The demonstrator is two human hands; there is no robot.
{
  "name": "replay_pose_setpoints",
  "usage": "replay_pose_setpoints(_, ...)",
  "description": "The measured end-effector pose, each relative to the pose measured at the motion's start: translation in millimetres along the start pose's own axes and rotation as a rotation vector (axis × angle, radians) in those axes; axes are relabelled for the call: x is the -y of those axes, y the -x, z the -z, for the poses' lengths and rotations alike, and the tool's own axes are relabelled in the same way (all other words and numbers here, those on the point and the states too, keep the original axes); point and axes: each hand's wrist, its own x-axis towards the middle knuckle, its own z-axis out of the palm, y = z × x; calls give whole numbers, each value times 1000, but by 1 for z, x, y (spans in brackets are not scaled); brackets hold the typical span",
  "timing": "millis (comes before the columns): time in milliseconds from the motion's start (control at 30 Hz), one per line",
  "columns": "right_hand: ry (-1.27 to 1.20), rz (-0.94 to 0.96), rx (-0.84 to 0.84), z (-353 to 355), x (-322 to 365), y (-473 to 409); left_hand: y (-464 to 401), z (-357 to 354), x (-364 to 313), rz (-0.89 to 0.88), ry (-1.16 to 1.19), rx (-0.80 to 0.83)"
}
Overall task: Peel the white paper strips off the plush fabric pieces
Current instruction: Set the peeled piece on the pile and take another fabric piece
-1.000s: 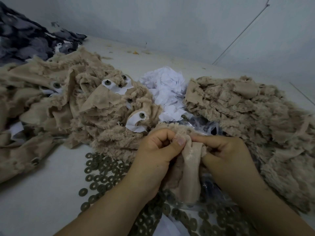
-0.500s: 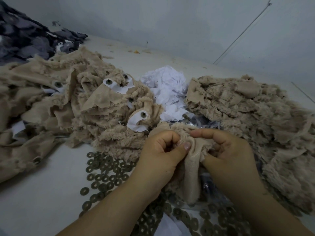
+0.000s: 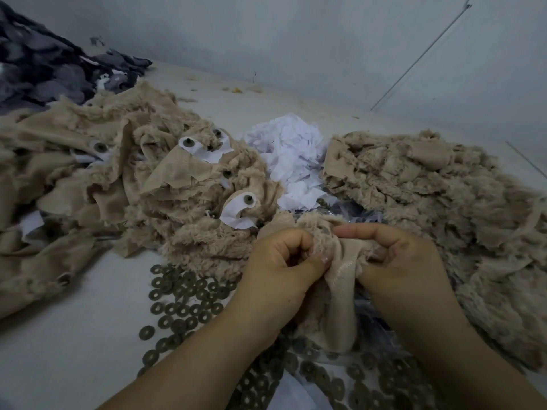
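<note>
No readable text, labels, brands, numbers or signs anywhere in view.

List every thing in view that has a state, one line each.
left hand: pinching the held plush piece
right hand: gripping the same piece
held plush piece: bunched, no strip visible
left plush pile: strips still attached
right plush pile: no strips showing
paper heap: crumpled, loose
washers: scattered flat
</note>
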Motion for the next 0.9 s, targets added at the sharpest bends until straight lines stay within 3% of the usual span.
replay_pose_setpoints(467,13,101,-21,-7,10,8,0,0,3,-38,-93,11)
replay_pose_setpoints(633,-128,-67,-37,-2,3,3,1,0,2,-50,-80,39)
replay_pose_setpoints(767,-211,-93,-64,-3,3,3,0,3,-1,29,44,60)
replay_pose_setpoints(900,-135,-66,-72,-5,3,6,1,3,-2,-46,-88,10)
